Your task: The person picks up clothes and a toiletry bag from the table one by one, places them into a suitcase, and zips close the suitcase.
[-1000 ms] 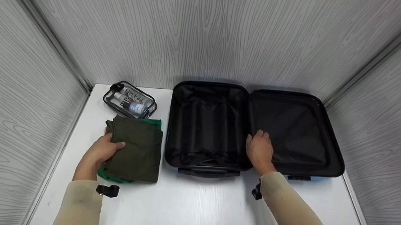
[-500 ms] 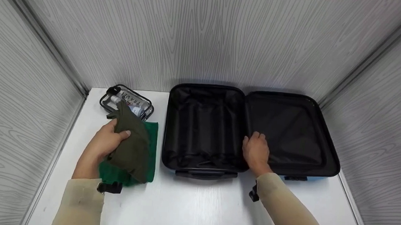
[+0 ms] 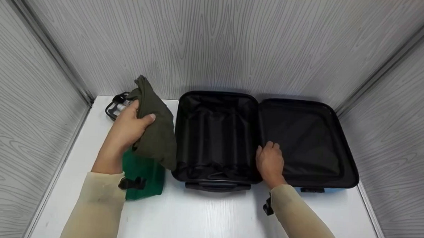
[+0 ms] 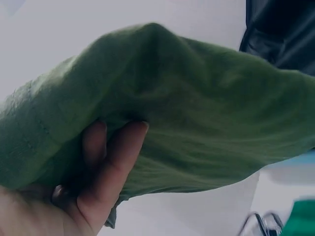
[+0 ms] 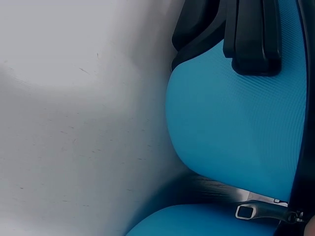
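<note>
My left hand [image 3: 128, 127] grips a folded olive-green garment [image 3: 157, 130] at its left side, the thumb on top. The garment hangs tilted above the table, its lower right corner close to the suitcase's left edge. In the left wrist view, fingers [image 4: 115, 162] press into the garment [image 4: 197, 118] and stitching shows along one edge. Below it lies a green folded cloth [image 3: 145, 177], partly hidden by my forearm. An open suitcase [image 3: 216, 141] with a black lining lies to the right. My right hand [image 3: 270, 162] holds the rim between its two halves; the fingertips are hidden.
A clear black-edged travel pouch [image 3: 112, 110] sits at the back left, mostly covered by the garment. Grey wood-grain walls [image 3: 216, 39] enclose the white table [image 3: 199, 223]. The suitcase's blue shell [image 5: 231, 113] and a zip pull [image 5: 246, 211] show in the right wrist view.
My left hand has lifted the olive garment off the green cloth and moved it up and right, tilting it over the pouch. The right hand stays at the suitcase rim.
</note>
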### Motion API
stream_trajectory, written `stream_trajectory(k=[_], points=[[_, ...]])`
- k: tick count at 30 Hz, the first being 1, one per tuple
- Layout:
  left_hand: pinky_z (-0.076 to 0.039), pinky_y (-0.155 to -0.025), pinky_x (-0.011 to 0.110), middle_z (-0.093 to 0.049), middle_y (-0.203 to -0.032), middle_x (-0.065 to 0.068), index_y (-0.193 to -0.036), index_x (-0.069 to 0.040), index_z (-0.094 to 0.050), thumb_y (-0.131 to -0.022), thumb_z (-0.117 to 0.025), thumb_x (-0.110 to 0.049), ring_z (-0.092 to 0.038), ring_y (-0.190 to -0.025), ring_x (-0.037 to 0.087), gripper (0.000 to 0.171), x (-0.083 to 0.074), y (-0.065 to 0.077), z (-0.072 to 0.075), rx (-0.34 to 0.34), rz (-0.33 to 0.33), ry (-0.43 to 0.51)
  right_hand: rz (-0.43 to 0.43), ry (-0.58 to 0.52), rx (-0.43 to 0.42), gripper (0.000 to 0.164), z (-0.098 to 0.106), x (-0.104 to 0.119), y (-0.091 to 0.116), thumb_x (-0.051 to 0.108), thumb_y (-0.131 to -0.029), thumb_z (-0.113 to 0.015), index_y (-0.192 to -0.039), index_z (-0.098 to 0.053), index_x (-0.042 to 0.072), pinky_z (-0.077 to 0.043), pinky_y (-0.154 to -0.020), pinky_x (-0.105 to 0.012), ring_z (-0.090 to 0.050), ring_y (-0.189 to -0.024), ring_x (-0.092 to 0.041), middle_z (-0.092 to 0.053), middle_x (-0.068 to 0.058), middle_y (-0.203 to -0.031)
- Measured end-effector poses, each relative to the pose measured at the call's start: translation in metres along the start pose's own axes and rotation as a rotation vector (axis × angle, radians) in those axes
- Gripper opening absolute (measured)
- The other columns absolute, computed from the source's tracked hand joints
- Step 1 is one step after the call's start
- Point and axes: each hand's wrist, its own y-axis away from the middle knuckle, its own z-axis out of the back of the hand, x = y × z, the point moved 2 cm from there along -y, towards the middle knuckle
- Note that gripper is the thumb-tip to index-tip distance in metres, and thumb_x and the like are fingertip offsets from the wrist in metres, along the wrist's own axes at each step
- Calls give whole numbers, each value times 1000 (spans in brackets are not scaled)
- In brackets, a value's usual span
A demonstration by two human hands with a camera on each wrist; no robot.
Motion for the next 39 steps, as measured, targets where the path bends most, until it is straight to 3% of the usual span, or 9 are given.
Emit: stream_trajectory(k=[7, 10, 16, 19, 25, 31, 33, 35, 39], points=[[-35, -121, 58, -37, -167, 19, -166, -14, -32, -109, -57, -28, -43, -147, 40, 64, -25, -24, -29, 8, -36, -1, -3, -7, -25, 32, 0, 0, 2, 22, -107, -62, -102, -61, -10, -59, -68, -56, -65, -79, -45, -60, -27, -93], [-32, -124, 57, -28, -173, 16, -170, -16, -23, -109, -57, -31, -35, -154, 38, 71, -27, -37, -45, 17, -8, 5, -3, -14, -27, 32, -1, 0, 3, 22, -107, -62, -102, -61, -10, -59, -67, -56, -65, -79, -45, -60, -27, -93], [-33, -125, 51, -22, -175, 14, -171, -15, -14, -110, -56, -30, -32, -157, 35, 76, -20, -64, -83, 55, -5, 79, -12, -18, -17, 32, -1, 1, 4, 23, -107, -61, -104, -61, -9, -59, -68, -56, -66, -81, -44, -60, -27, -94], [-25, -129, 50, -13, -177, 12, -171, -15, -11, -110, -56, -31, -20, -162, 32, 78, -16, -76, -103, 81, 3, 80, -6, -11, -30, 32, -1, 1, 5, 22, -107, -61, -103, -61, -10, -59, -67, -55, -65, -79, -43, -60, -26, -92], [-19, -131, 49, -10, -178, 11, -171, -14, -10, -111, -55, -31, -13, -164, 31, 78, -7, -94, -139, 132, 1, 107, 24, -7, -69, 30, 0, 0, 8, 20, -106, -64, -99, -61, -9, -58, -64, -54, -64, -74, -42, -58, -25, -88], [-22, -130, 50, -10, -179, 4, -172, -25, -10, -111, -55, -33, -15, -164, 29, 75, 12, -110, -170, 195, -38, 289, 29, 25, -85, 30, -2, -1, 8, 20, -105, -65, -97, -61, -9, -59, -64, -53, -64, -72, -41, -59, -25, -87], [-20, -130, 51, -7, -179, 2, -172, -28, -8, -112, -53, -32, -12, -164, 29, 75, 25, -114, -176, 226, -1, 337, 24, 27, -82, 30, -2, -2, 8, 20, -105, -65, -98, -61, -9, -59, -65, -53, -64, -74, -42, -59, -25, -87], [-18, -131, 52, -3, -179, 2, -172, -28, -4, -113, -52, -31, -7, -165, 29, 76, 41, -116, -178, 240, 88, 339, 15, 21, -76, 30, -2, -2, 8, 21, -106, -64, -99, -61, -8, -59, -66, -54, -65, -75, -42, -59, -25, -87], [-15, -131, 52, 2, -179, 12, -170, -15, 8, -112, -50, -22, -2, -165, 33, 82, 68, -117, -176, 232, 260, 204, 19, 25, -83, 30, -1, -2, 7, 21, -105, -64, -100, -62, -9, -59, -66, -55, -65, -75, -43, -59, -25, -88]])
